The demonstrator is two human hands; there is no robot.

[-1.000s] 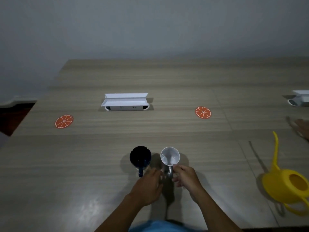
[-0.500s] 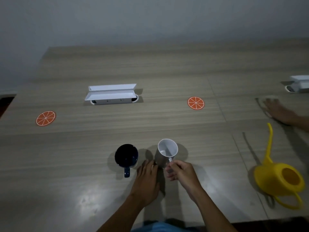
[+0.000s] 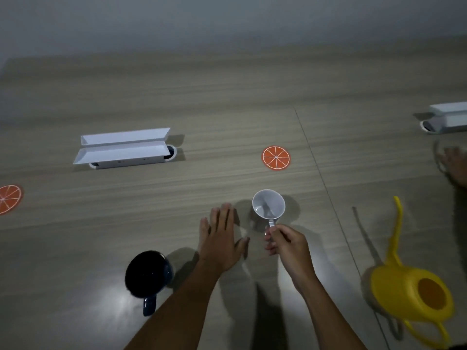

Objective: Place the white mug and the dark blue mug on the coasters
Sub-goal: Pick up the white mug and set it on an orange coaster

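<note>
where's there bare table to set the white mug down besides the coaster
Bare wood lies between the white box and the near orange coaster, and across the far table behind both. It is crowded near the front: the left hand, dark blue mug, right hand holding the white mug, and yellow watering can.

I see a wood-grain desk [image 3: 227,102]. A white open cable box [image 3: 123,149] sits left of centre; a second white box [image 3: 447,117] is at the far right edge. A yellow watering can [image 3: 409,291] stands near right.
</note>
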